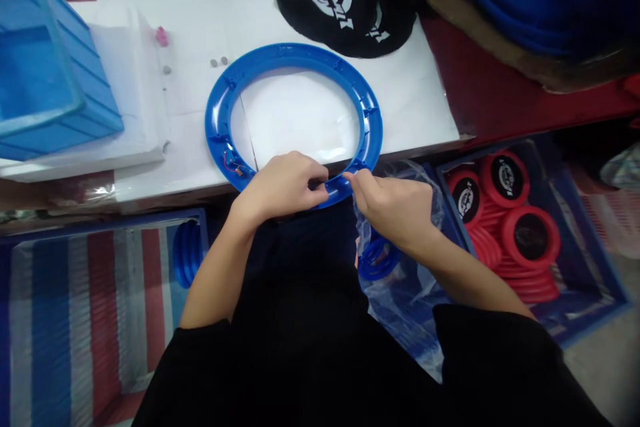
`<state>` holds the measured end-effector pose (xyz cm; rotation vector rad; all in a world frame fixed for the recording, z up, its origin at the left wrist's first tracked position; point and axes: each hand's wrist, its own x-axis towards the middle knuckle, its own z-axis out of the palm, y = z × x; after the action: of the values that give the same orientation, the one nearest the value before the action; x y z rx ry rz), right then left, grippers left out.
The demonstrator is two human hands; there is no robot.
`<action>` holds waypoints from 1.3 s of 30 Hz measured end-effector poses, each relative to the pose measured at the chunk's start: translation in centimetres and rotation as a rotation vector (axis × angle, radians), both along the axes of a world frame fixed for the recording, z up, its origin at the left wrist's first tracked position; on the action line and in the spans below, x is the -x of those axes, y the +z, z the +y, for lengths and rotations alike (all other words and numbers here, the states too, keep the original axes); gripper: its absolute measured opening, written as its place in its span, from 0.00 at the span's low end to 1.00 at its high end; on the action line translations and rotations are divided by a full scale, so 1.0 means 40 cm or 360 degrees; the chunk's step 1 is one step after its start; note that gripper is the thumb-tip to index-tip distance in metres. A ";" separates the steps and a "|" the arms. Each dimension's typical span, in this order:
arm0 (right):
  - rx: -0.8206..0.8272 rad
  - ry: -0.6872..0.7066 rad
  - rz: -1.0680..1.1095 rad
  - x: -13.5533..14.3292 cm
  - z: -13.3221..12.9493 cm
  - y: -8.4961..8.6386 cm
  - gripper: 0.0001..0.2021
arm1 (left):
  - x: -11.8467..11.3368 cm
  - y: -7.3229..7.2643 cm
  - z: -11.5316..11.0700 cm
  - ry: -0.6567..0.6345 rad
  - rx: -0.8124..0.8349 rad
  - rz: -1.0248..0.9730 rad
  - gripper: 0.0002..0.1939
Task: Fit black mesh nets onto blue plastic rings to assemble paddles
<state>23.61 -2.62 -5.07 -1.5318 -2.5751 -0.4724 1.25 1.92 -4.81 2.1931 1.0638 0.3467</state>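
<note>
A blue plastic ring [217,117] lies hollow side up, its near part reaching past the table edge. Inside its channel, at the near left, sits a small part with thin red wires [237,169]. My left hand [287,186] is curled over the near side of the ring, fingers bent and closed on it. To its right, my right hand [393,204] pinches at the ring's near right part, fingertips at the inner rim. Anything small between those fingertips is hidden.
A light blue bin [95,80] stands at the left. Black printed fabric discs [345,7] lie at the back, beside a carton of blue rings [525,7]. Below right, a blue crate [590,287] holds red rings [530,237]; clear plastic film [415,307] hangs beside it.
</note>
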 end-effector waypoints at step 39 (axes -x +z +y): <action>0.1117 -0.0248 0.0630 -0.028 0.141 0.098 0.14 | -0.005 0.007 -0.016 -0.0010 -0.0143 0.0068 0.10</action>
<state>24.73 3.02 -1.17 -1.7740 -2.4121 0.7391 1.46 1.27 -4.55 2.2921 1.0832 0.3528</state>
